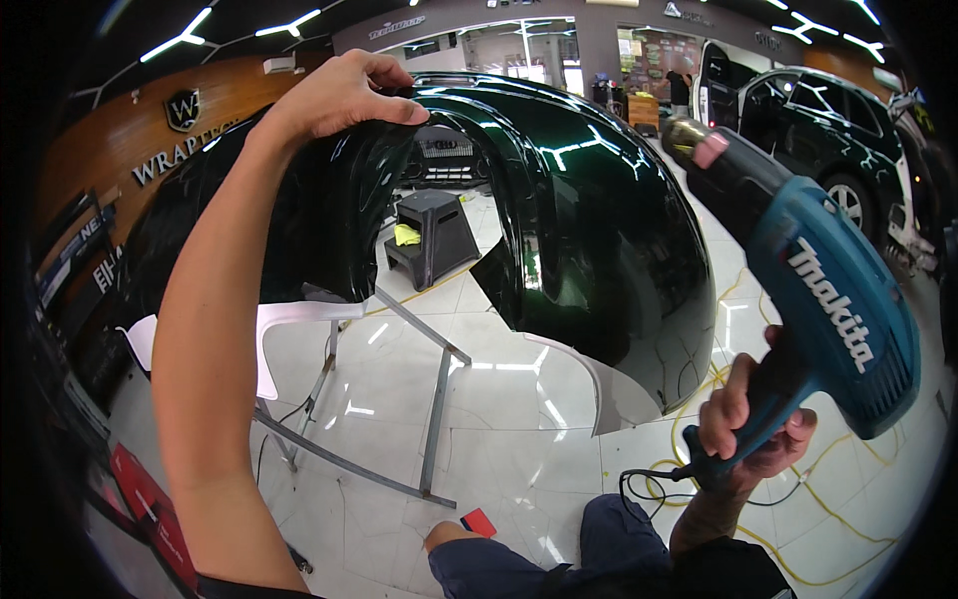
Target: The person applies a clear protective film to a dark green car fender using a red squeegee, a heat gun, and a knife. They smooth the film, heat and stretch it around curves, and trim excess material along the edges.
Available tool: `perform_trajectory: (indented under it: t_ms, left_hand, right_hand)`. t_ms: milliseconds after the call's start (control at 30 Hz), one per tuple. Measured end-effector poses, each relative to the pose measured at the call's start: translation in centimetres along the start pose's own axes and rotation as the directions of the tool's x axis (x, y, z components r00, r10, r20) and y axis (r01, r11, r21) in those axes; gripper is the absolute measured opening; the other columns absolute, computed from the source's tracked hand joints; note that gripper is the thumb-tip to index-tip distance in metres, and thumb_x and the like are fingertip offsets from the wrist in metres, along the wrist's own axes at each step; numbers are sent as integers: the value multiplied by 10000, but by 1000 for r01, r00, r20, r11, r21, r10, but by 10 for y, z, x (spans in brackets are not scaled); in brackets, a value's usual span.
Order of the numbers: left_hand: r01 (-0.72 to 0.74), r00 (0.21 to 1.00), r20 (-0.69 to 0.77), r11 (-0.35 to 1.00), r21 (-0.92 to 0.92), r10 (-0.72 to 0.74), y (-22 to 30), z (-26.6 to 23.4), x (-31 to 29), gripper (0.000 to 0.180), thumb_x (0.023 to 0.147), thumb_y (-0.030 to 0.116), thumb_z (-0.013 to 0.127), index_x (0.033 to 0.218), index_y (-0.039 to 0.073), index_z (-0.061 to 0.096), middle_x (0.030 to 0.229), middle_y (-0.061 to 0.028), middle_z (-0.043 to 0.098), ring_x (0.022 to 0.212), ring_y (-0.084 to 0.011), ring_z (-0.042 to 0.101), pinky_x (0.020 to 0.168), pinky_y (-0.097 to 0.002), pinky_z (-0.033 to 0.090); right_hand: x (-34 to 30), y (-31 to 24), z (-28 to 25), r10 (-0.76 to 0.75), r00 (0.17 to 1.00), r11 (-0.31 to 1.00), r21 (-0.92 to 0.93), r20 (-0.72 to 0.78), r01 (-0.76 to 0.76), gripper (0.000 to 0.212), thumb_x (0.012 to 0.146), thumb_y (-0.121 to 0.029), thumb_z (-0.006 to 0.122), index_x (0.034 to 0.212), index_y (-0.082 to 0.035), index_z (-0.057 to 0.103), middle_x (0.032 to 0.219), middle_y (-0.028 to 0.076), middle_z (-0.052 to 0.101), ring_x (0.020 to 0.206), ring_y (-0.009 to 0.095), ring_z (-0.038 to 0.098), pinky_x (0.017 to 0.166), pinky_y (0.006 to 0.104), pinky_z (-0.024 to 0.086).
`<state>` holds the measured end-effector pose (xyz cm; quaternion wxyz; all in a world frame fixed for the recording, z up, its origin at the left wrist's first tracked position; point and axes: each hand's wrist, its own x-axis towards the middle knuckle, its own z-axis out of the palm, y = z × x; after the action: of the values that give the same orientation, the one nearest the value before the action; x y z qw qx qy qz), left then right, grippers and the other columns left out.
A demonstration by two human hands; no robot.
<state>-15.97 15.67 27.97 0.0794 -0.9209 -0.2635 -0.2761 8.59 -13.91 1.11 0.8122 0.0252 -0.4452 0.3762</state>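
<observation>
A large glossy dark green car body panel (619,250) with an arched cut-out fills the middle. My left hand (344,98) reaches up to its top edge, thumb and fingers closed around the rim beside the arch. Whether loose film lies under those fingers is hidden. On the right, my right hand (748,424) is wrapped around the handle of a teal and black heat gun (833,290). Its nozzle points up and left, apart from the panel. A pale strip of film (621,399) hangs off the panel's lower right edge.
A metal stand (434,429) is below the panel. Beyond the arch sits a black step stool (431,240) with a yellow-green cloth (407,235). A yellow cord (808,509) winds over the tiled floor at right. A red card (479,522) lies near my knee. A dark car (818,130) is parked behind.
</observation>
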Motion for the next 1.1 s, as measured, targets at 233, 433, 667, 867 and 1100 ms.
perform_trajectory:
  t_ms: [233,433,667,867,1100]
  left_hand:
    - [-73,997,31,969,235,67,15,-5,14,720,574,596,738,927,-30,681,835,-143,657,791,-255,627,752,-339,493]
    - [-84,996,65,911,403,63,18,-10,28,767,503,655,758,823,-40,693,751,-160,648,670,-271,640,635,-343,509]
    - [-126,987,160,778,616,33,43,-6,32,852,517,764,712,759,-53,690,676,-182,620,623,-307,650,627,-365,538]
    - [-132,991,105,783,608,85,53,-7,21,867,558,778,692,782,-60,697,707,-200,639,730,-322,656,737,-367,531]
    - [-243,967,51,847,473,249,23,-8,22,656,599,546,803,815,-64,694,671,-128,625,599,-244,601,597,-318,489]
  right_hand:
    - [-15,-38,-30,-131,990,973,-183,55,139,741,832,-236,494,1448,10,163,753,199,456,444,277,521,431,353,456]
    - [-20,-51,-40,-196,980,948,-251,27,196,746,854,-241,488,1457,16,131,756,185,450,429,252,522,415,339,474]
    - [-20,-51,-45,-181,984,947,-270,7,176,735,862,-244,489,1439,44,135,748,178,441,416,246,510,403,328,471]
    - [-19,-48,-39,-154,987,958,-248,-37,140,728,861,-240,493,1426,50,137,748,176,437,407,238,497,397,320,466]
    - [-23,-55,-44,-158,986,949,-285,-50,138,737,861,-240,518,1430,42,142,754,172,429,402,233,480,388,316,454]
